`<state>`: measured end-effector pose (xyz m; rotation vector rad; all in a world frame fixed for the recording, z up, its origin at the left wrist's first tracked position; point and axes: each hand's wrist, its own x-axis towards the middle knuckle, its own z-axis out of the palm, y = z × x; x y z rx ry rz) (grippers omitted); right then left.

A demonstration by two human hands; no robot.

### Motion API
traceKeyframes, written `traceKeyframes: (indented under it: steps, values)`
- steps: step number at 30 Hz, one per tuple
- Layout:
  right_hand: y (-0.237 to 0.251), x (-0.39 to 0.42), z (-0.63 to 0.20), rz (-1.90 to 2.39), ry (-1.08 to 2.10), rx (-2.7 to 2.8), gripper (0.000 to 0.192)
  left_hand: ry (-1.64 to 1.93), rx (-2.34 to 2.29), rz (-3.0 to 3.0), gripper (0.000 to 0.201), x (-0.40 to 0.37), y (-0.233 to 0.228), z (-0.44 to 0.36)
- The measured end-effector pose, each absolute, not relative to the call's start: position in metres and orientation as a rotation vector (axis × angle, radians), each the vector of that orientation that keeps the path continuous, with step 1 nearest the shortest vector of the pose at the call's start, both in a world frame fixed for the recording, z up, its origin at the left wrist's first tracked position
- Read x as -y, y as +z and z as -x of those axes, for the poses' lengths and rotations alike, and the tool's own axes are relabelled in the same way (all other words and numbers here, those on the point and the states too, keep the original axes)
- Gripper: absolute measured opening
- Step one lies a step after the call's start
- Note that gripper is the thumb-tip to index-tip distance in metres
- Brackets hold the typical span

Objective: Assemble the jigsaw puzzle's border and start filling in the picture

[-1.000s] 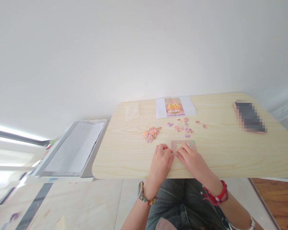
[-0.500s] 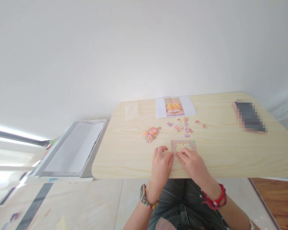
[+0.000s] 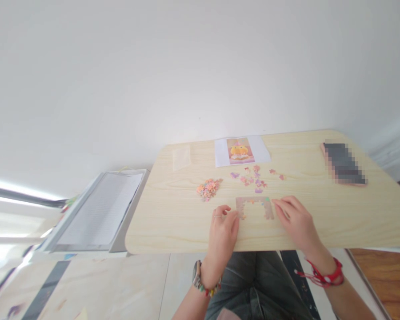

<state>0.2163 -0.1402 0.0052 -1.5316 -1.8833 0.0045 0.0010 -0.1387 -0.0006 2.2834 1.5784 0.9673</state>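
Observation:
A partly joined jigsaw puzzle (image 3: 253, 199) lies flat near the table's front edge, its pink pieces forming a top and two sides around a bare middle. At its left side, my left hand (image 3: 224, 226) is closed, with thumb and index fingertips together against the edge. My right hand (image 3: 296, 220) is closed too, its fingertips pinched at the upper right corner beside a green piece. Beyond the puzzle, loose pink and purple pieces (image 3: 258, 182) are scattered. A heap of orange and pink pieces (image 3: 208, 189) sits to the left.
A printed sheet (image 3: 240, 151) with a yellow cartoon figure lies at the table's back. Left of it is a thin translucent bag (image 3: 182, 158). A dark, pixelated phone-like object (image 3: 345, 163) rests on the right. Beyond the table's left edge stands a white unit with lined paper (image 3: 102, 209).
My right hand has moved right and away from me, from the puzzle's lower left to its upper right corner. My left hand stays at the left side. The view has shifted slightly.

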Motion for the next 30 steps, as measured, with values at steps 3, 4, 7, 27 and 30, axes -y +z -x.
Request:
traceKeyframes:
  steps: [3, 4, 7, 27, 30]
  values:
    - [0.003, 0.132, -0.249, 1.642, -0.023, 1.84, 0.022, 1.027, -1.59, -2.268, 0.016, 0.134, -0.003, 0.003]
    - [0.001, 0.128, -0.258, 1.676, -0.023, 1.847, 0.022, 1.049, -1.59, -2.271, 0.016, 0.133, -0.003, 0.005]
    - [-0.002, 0.112, -0.275, 1.754, -0.005, 1.882, 0.025, 1.111, -1.578, -2.295, 0.016, 0.128, -0.004, 0.013]
    - [0.009, 0.046, -0.287, 1.861, 0.188, 2.08, 0.023, 1.206, -1.595, -2.328, 0.017, 0.126, -0.009, 0.022]
    - [0.008, 0.048, -0.287, 1.829, 0.22, 2.091, 0.022, 1.196, -1.583, -2.325, 0.017, 0.126, -0.008, 0.021]
